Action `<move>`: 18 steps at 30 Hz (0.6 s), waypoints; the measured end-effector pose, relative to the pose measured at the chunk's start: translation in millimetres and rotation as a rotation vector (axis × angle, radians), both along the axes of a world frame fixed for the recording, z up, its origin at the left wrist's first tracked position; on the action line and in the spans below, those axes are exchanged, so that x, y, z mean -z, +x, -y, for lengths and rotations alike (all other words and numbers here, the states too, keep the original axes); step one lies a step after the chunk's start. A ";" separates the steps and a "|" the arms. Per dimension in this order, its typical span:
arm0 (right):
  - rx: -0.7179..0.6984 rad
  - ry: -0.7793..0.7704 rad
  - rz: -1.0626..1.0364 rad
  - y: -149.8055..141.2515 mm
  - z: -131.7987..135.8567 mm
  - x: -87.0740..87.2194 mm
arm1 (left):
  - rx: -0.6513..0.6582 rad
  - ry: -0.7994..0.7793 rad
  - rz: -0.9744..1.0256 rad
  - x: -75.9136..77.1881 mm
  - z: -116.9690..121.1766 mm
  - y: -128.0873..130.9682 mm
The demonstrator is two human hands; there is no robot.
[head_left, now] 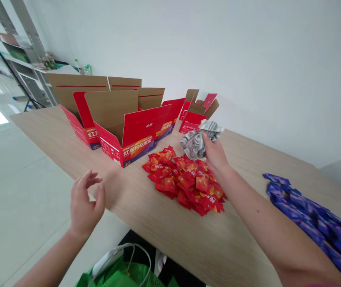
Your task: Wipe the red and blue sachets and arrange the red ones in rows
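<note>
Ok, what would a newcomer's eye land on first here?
A heap of red sachets sits on the wooden table, with open red cardboard boxes behind it. Above the heap, the right hand grips a crumpled grey-and-white wrapper, and a strip of purple-blue sachets lies at the table's right side.

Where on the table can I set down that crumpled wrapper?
For the crumpled wrapper in the right hand, bare wood shows on the table between the red sachets and the purple sachets, and along the near edge by the left hand. It is crowded at the red cartons.
</note>
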State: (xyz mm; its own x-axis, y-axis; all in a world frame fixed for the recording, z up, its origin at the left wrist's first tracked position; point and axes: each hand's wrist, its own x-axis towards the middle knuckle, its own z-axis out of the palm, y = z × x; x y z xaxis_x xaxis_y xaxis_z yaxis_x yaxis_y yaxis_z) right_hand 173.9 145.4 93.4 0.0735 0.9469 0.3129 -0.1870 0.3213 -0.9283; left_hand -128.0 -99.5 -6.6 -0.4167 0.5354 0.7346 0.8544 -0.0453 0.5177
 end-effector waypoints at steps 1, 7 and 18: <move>-0.005 -0.013 -0.010 12.9 17.4 2.4 | -0.011 -0.029 -0.018 0.4 18.0 -1.9; 0.092 -0.095 -0.019 71.2 115.9 29.1 | -0.170 -0.308 0.115 8.3 80.5 -25.6; 0.149 -0.105 -0.089 114.4 165.3 74.5 | 0.345 -1.147 0.587 49.8 124.5 34.0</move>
State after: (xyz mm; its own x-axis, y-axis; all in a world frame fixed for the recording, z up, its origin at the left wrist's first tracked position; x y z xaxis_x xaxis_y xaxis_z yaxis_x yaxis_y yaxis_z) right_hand 288.3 -19.9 18.9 0.2383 0.9507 0.1987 -0.2274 0.2535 -0.9402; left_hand -94.0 -224.0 -56.4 -0.2333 0.8671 -0.4401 0.5258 0.4932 0.6930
